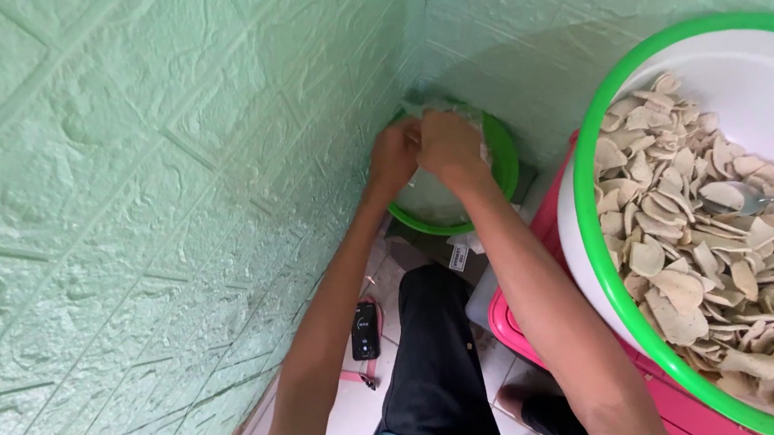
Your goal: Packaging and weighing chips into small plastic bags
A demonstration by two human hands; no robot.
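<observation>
Both hands meet over a small green-rimmed basin (502,166) set in the corner of the green wall (113,231). The left hand (393,158) and right hand (449,144) are curled, fingers pinching a thin clear plastic bag (420,105) between them. Well to the right of the hands, a large green-rimmed basin (596,152) holds pale flat chips (698,268) and a metal spoon (749,198).

hands (423,149) hiding bag, basin (607,249) cropped
</observation>
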